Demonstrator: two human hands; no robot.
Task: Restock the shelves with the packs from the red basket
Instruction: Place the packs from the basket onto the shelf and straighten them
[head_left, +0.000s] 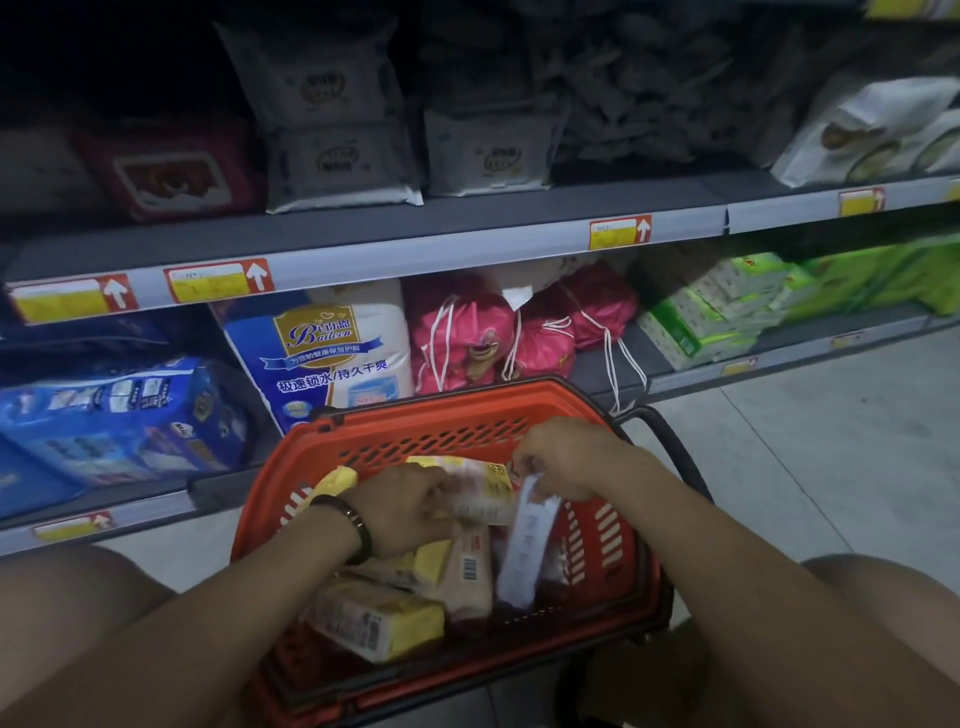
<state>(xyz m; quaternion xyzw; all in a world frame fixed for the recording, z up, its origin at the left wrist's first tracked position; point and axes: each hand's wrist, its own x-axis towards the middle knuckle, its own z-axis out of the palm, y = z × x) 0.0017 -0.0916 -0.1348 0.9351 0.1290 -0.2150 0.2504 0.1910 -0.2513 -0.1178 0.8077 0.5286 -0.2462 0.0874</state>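
The red basket (415, 421) stands on the floor in front of me, holding several yellow and pale packs (379, 618). My left hand (410, 506), with a dark bracelet on its wrist, grips a yellow-and-white pack (483, 491) inside the basket. My right hand (563, 457) pinches the top of a white pack (524, 551) that hangs upright over the basket's right side. The shelves (415, 244) rise just behind the basket, stocked with wipes above and larger packs below.
On the lower shelf stand blue packs (119, 415), a tall blue-and-white pack (332, 348), pink drawstring bags (483, 338) and green packs (717, 312). The upper shelf holds white wipe packs (337, 161). The basket's black handle (670, 441) hangs at right. Grey floor tiles (831, 441) spread right.
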